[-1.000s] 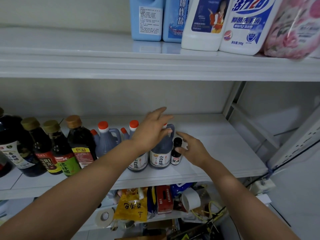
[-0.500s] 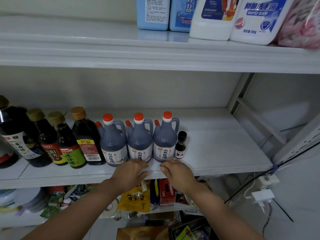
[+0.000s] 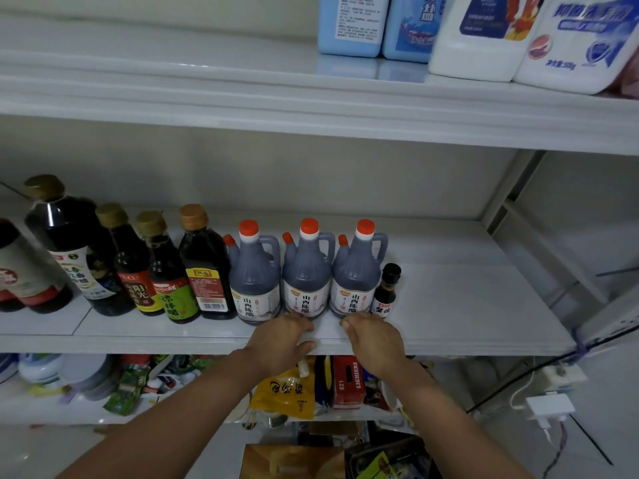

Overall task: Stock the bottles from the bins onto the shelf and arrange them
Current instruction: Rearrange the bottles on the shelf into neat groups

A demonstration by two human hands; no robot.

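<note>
Three grey-blue vinegar jugs with red caps [image 3: 256, 278] [image 3: 306, 274] [image 3: 356, 274] stand side by side on the middle shelf [image 3: 466, 305]. A small dark bottle with a black cap [image 3: 385, 292] stands against the right jug. Left of the jugs runs a row of dark sauce bottles [image 3: 207, 264]. My left hand [image 3: 283, 337] rests on the shelf's front edge, fingertips at the base of the middle jug, thumb under the lip. My right hand [image 3: 373, 337] lies on the edge in front of the right jug. Neither hand holds a bottle.
The upper shelf [image 3: 173, 91] carries blue and white detergent bottles [image 3: 484, 36] at the right. Below, the lower shelf holds a yellow bag [image 3: 287, 392], a red box [image 3: 349, 382] and clutter. A white charger with cables [image 3: 549, 406] sits at the right by the shelf upright [image 3: 511, 188].
A second ago both hands were up at the right jug and the small bottle. They have let go and drawn back to the shelf's front edge.
</note>
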